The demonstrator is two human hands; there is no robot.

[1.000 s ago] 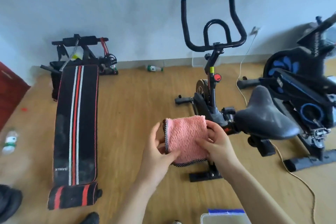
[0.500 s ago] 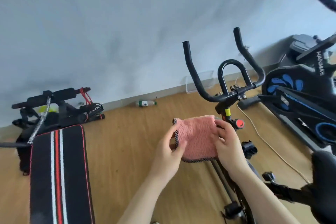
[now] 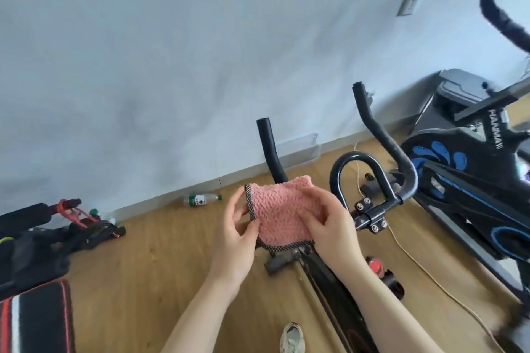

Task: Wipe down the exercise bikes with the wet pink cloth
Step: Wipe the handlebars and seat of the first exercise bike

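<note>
The folded pink cloth (image 3: 279,210) with a dark checked trim is held between both hands in the middle of the view. My left hand (image 3: 235,233) pinches its left edge. My right hand (image 3: 329,226) lies over its right side. Just behind and right of the cloth stand the black handlebars (image 3: 384,140) of the nearer exercise bike, whose frame (image 3: 335,289) runs down below my right arm. A second bike (image 3: 459,178), black with blue markings, stands at the right.
A sit-up bench (image 3: 37,321) with red and white stripes lies at the lower left, its black stand (image 3: 43,235) behind it. A plastic bottle (image 3: 202,199) lies by the wall. A cord (image 3: 424,269) trails on the wooden floor between the bikes. A shoe (image 3: 291,338) shows below.
The view has moved forward and tilted up: the nearer bike's handlebars are now close behind the cloth, the saddle has left the view. Both hands still hold the cloth.
</note>
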